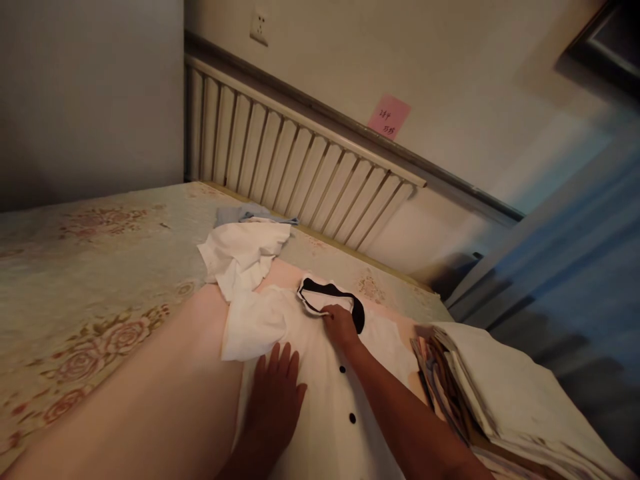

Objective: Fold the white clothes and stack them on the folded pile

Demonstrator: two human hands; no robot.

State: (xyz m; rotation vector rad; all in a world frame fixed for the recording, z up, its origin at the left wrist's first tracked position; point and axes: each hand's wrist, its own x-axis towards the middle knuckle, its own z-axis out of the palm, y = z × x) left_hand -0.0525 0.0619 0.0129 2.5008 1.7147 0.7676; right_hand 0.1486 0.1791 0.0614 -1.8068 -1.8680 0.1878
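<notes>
A white shirt (320, 407) with a black-trimmed collar (327, 289) and black buttons (353, 418) lies spread out before me, its collar end away from me. My left hand (275, 393) rests flat on the shirt's left side, fingers stretched out. At the neck opening, my right hand (341, 327) pinches the near edge of the collar between thumb and fingers. One white sleeve (255, 327) reaches out to the left. Beneath the shirt is a smooth pink surface (190, 367), largely covered by it.
Crumpled white cloth (245, 250) and a blue-grey garment (235, 215) lie beyond the sleeve. A stack of folded clothes (525, 393) sits at right. The floral bed cover (110, 280) extends left. A radiator (290, 153) lines the wall; a blue curtain (565, 267) hangs right.
</notes>
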